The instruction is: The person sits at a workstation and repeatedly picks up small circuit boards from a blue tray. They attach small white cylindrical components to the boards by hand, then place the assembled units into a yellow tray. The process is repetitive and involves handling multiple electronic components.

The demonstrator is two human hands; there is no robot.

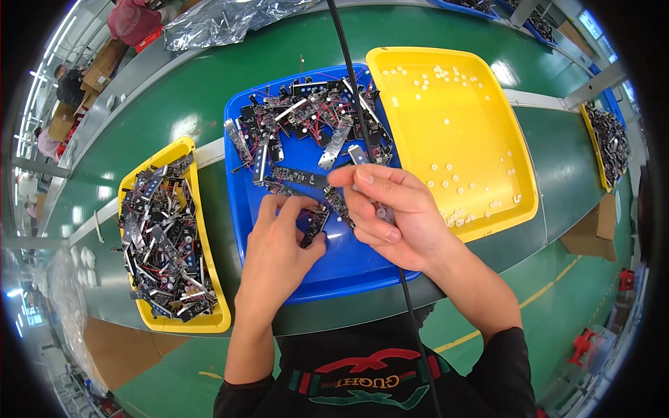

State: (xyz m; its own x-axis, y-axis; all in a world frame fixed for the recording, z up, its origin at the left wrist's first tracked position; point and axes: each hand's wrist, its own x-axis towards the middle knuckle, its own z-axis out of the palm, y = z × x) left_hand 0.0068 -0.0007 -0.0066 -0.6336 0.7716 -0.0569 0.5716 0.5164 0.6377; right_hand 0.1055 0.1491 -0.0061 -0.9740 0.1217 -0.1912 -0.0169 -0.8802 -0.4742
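In front of me a blue tray [334,268] holds many small black circuit board assemblies [317,111] with red wires and silvery strips. My left hand [274,252] is over the tray's near part, its thumb and fingers closed around one circuit board assembly [317,224]. To its right my right hand [401,209] is raised above the tray with fingers curled and thumb against the index finger. A few small white round pieces [382,212] show inside its curled fingers. Whether anything sits between the thumb and index fingertip is too small to tell.
A yellow tray [481,139] with scattered white round pieces overlaps the blue tray's right side. Another yellow tray [221,317], heaped with assemblies, stands at left. A dark cable [348,63] hangs across the view. Clear plastic sheeting [223,21] lies at the back; people work at far left.
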